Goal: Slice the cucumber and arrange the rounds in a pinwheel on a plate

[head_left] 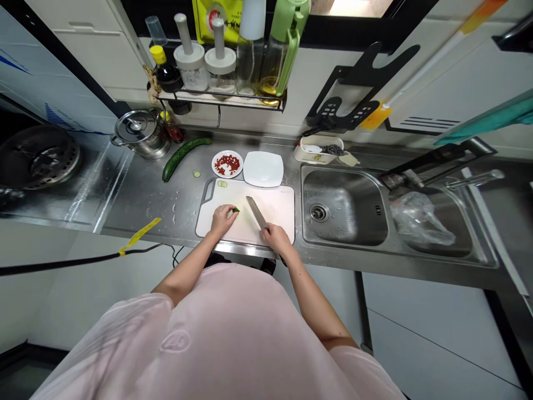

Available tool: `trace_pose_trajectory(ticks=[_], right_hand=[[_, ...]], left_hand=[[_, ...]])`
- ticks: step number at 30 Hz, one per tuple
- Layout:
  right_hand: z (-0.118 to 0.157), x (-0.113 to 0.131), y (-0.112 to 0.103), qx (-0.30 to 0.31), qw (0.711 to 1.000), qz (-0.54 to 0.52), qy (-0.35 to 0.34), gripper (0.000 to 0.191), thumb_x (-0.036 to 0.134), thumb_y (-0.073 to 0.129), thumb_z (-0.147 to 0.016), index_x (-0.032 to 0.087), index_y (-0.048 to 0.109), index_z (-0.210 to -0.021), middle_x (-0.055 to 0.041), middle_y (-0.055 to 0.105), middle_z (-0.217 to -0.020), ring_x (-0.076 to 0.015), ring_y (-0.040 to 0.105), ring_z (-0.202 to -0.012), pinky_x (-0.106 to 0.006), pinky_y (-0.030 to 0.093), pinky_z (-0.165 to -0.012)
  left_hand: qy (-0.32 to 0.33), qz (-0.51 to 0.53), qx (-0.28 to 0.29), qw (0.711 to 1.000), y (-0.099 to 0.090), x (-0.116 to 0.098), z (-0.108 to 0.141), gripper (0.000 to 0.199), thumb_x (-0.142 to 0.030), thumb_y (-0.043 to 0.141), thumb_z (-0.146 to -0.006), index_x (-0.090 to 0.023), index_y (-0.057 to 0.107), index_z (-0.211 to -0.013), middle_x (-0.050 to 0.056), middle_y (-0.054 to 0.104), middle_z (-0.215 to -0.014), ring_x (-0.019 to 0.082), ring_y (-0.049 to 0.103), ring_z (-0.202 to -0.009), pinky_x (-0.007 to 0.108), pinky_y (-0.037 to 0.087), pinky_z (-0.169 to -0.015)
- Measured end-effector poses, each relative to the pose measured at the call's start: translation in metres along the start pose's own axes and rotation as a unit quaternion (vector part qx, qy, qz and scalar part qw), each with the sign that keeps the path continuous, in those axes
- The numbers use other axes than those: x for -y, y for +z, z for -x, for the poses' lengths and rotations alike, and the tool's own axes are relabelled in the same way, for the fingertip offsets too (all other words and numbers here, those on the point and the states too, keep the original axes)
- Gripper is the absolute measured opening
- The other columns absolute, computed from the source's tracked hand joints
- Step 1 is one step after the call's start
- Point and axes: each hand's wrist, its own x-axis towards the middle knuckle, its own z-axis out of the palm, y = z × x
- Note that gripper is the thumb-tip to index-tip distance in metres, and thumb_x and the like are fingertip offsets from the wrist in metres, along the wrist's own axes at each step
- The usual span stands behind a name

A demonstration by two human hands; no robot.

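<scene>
From far away, I look down through the head camera at a long shiny steel kitchen counter (137,205). At 12 o'clock on it lies a flat white plastic cutting board (275,208). The person's left hand (222,219) rests on the board, with its fingers curled and pinching a tiny dark green cucumber end (236,210). The right hand (277,239) is clenched around a long steel kitchen knife (256,214), whose blade points to 11 o'clock. The cucumber end sits at 10 o'clock from the right hand, but the left hand is nearer. It is too small for me to tell which way its long side lies, but its skin looks green.
</scene>
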Motion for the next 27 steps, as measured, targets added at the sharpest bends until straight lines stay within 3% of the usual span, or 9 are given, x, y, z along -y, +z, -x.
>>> trace_pose_trajectory(ticks=[18, 27], right_hand=[[0.015, 0.041, 0.009, 0.020, 0.993, 0.110, -0.028, 0.031, 0.030, 0.030, -0.095, 0.019, 0.053, -0.113, -0.0120, 0.066, -0.092, -0.0224, 0.062, -0.086, -0.028, 0.038, -0.072], [0.017, 0.049, 0.010, 0.014, 0.986, 0.161, -0.029, 0.028, 0.023, 0.028, -0.095, 0.017, 0.051, -0.109, -0.0106, 0.066, -0.088, -0.0218, 0.063, -0.085, -0.028, 0.041, -0.069]], left_hand=[[0.018, 0.003, -0.027, 0.999, 0.007, 0.006, 0.003, 0.023, -0.032, 0.045, -0.090, -0.021, 0.064, -0.088, 0.006, 0.067, -0.095, 0.015, 0.059, -0.094, 0.029, 0.043, -0.087], [0.084, 0.048, -0.098, 0.990, 0.015, 0.015, 0.002, 0.018, -0.027, 0.050, -0.087, -0.021, 0.063, -0.077, 0.004, 0.065, -0.083, 0.016, 0.057, -0.082, 0.029, 0.043, -0.077]])
